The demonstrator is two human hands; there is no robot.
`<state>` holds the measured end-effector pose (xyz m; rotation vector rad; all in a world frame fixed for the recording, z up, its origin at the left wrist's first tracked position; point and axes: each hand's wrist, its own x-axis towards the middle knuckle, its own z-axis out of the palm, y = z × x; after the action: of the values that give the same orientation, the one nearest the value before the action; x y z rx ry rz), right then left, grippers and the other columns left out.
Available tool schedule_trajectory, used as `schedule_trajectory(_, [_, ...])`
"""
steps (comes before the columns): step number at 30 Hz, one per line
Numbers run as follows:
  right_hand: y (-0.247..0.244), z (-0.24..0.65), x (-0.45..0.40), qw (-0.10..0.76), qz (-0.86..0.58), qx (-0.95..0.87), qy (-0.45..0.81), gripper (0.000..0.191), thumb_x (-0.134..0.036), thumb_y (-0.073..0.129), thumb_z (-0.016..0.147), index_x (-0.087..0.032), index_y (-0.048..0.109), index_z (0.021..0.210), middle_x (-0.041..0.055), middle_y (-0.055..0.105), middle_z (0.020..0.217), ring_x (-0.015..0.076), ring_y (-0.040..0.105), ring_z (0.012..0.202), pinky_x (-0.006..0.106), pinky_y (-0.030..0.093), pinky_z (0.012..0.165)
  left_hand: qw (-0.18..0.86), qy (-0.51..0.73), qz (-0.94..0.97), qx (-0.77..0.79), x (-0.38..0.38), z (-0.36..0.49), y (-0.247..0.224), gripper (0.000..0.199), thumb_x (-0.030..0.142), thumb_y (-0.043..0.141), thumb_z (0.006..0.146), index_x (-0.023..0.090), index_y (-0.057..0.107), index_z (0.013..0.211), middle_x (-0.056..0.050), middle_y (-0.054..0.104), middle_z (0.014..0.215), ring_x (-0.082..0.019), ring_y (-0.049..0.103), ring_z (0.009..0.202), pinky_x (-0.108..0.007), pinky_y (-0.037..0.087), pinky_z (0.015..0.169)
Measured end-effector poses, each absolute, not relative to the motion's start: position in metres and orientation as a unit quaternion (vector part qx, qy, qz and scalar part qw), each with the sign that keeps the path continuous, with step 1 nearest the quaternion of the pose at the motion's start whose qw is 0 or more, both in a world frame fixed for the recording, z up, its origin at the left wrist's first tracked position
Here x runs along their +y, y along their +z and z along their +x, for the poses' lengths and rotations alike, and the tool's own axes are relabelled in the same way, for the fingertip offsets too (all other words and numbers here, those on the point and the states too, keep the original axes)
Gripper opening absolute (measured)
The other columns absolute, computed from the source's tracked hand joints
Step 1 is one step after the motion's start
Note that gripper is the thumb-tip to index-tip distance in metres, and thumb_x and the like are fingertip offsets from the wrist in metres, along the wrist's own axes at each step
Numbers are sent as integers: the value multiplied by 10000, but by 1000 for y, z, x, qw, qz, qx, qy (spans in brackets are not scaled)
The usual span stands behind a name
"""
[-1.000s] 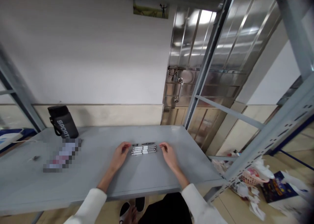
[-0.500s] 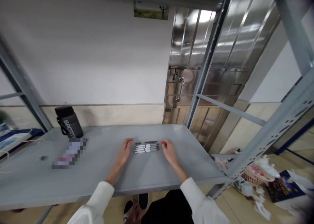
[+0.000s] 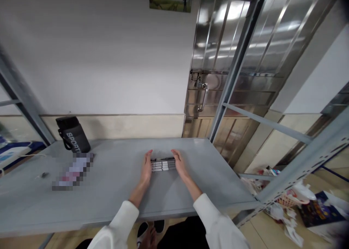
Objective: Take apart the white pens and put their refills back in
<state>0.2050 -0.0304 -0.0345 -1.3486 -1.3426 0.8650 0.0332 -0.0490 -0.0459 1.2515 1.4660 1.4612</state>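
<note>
Several white-and-grey pens lie side by side in a row on the grey tabletop, with a darker pen along the far side of the row. My left hand stands on edge at their left ends, its fingers stretched out. At the right ends, my right hand is held the same way, fingers straight and pointing away from me. Both palms face inward and appear to touch the pen tips, which they partly hide. Neither hand is wrapped round a pen.
On the left of the table stand a black SPORT bottle and, near it, a blurred-out flat object. A small item lies farther left. Metal rack posts rise at the sides. A pink basket and bags sit on the floor.
My hands have moved inward to the ends of the pens. The dark pen now lies closer against the white ones, and the row looks more even. The view has shifted slightly.
</note>
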Motion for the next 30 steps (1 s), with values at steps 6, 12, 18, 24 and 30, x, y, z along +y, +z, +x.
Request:
schedule_trajectory(6, [-37,201,-10,491,-558,-564,360,462,-217,298,873,-204,567,1248,84,622,1320,166,556,1240,362,410,1061,379,581,457,557,-27,33,-44,493,526,309,961,244,556,1282,-63,535,1430,-229,461,1352,-417,370,1109])
schedule_trajectory(12, [-35,200,24,484,-566,-565,356,441,-222,322,852,-165,580,1205,104,632,1290,171,566,1213,326,393,1061,388,571,457,561,7,35,-37,486,492,294,966,216,552,1272,-78,540,1422,-217,456,1354,-407,322,1137])
schedule_trajectory(18, [-33,202,41,477,-578,-565,345,414,-261,335,878,-173,578,1201,88,677,1198,187,592,1142,334,411,1020,386,557,472,563,24,36,-33,462,490,338,954,211,581,1231,-89,570,1386,-242,486,1323,-416,333,1122])
schedule_trajectory(24, [-41,205,41,471,-568,-592,325,411,-227,381,888,-157,563,1250,79,725,1038,201,636,1028,328,435,958,385,554,493,549,26,31,-38,450,478,347,959,190,586,1210,-111,575,1371,-243,490,1313,-404,322,1124])
schedule_trajectory(30, [-44,212,41,446,-532,-664,278,341,-199,401,902,-166,612,1168,85,730,1029,210,637,1009,351,443,943,407,544,533,503,36,18,-43,449,490,342,962,163,564,1175,-133,704,1152,-230,644,1121,-403,434,1029])
